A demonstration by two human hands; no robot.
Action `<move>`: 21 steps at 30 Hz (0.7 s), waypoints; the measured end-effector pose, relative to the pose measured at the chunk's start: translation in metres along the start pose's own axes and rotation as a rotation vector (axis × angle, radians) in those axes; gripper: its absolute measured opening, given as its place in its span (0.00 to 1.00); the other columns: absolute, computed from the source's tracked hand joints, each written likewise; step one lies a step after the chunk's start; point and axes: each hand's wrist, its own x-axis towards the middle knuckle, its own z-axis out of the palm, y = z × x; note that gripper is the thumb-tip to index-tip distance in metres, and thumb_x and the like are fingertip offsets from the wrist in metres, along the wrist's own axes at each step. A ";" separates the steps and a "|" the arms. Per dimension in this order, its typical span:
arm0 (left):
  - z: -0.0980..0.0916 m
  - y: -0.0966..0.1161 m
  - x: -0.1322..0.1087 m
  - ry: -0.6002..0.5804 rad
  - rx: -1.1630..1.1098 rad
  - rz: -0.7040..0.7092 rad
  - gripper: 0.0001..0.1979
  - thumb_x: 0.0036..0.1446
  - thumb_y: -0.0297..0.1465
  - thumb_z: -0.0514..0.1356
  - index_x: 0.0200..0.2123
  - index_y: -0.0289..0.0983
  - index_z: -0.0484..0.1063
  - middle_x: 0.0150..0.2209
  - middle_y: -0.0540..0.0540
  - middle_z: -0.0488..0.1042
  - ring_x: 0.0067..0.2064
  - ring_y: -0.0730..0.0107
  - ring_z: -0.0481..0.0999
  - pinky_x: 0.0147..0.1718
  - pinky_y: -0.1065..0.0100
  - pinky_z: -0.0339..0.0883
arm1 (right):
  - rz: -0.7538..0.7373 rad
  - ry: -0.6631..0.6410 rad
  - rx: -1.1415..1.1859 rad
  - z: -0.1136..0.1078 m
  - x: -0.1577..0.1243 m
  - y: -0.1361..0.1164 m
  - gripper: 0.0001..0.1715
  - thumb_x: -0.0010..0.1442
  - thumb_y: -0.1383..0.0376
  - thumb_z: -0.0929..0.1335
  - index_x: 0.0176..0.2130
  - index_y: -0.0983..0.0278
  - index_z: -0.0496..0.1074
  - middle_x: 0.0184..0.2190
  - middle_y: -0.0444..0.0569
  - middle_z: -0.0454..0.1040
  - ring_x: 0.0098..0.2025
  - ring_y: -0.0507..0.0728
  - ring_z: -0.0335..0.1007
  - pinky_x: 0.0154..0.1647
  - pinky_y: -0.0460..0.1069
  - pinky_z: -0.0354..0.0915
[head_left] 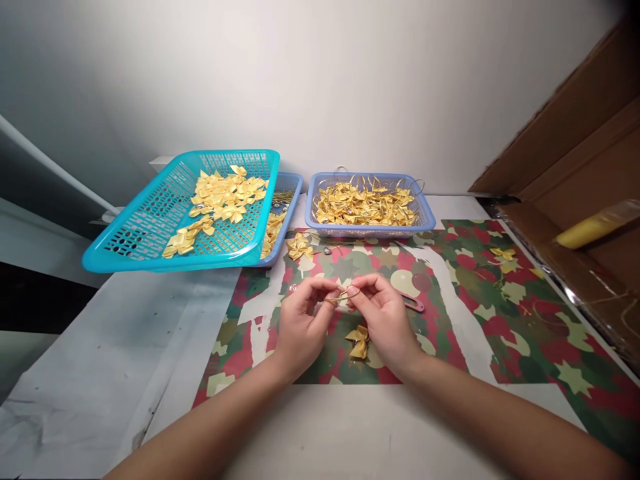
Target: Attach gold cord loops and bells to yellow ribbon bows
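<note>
Both my hands meet over the patterned sheet, each pinching a thin gold cord [342,297] between thumb and fingertips. My left hand [306,323] holds the cord's left part. On its right part, my right hand [385,320] is closed. A gold ribbon bow [358,343] hangs or lies just below, beside the right hand; whether it is tied to this cord I cannot tell. Partly behind the right hand lies a pink flat tool [414,303] with a rounded end. Another gold bow [300,247] rests on the sheet beyond my hands, near a small silvery bead [327,251].
A turquoise basket [135,200] of yellow bows sits tilted over a blue basket [287,230] at left. At the back stands another blue basket [370,232] full of bows with gold cords. A loose bow [503,254] lies right, near a cardboard box [565,140] holding a yellow roll [595,225].
</note>
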 end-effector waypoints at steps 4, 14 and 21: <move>0.001 -0.001 0.000 0.013 -0.010 -0.005 0.03 0.59 0.31 0.60 0.36 0.38 0.70 0.32 0.48 0.74 0.34 0.72 0.74 0.30 0.74 0.69 | -0.001 0.017 -0.001 0.000 0.000 0.000 0.17 0.49 0.55 0.75 0.31 0.62 0.70 0.28 0.43 0.72 0.32 0.51 0.69 0.34 0.47 0.70; -0.006 0.006 0.003 -0.143 0.323 0.119 0.10 0.62 0.33 0.54 0.29 0.37 0.69 0.25 0.50 0.71 0.27 0.72 0.68 0.27 0.71 0.61 | -0.131 -0.004 -0.058 0.000 -0.001 -0.002 0.12 0.52 0.58 0.74 0.32 0.62 0.71 0.29 0.44 0.74 0.34 0.53 0.72 0.36 0.49 0.72; -0.007 0.006 0.000 -0.132 0.444 0.197 0.11 0.64 0.32 0.51 0.30 0.38 0.69 0.25 0.50 0.71 0.27 0.71 0.68 0.28 0.70 0.61 | -0.186 -0.035 -0.105 0.000 -0.007 -0.003 0.08 0.56 0.60 0.72 0.32 0.61 0.71 0.30 0.45 0.75 0.35 0.53 0.73 0.37 0.48 0.72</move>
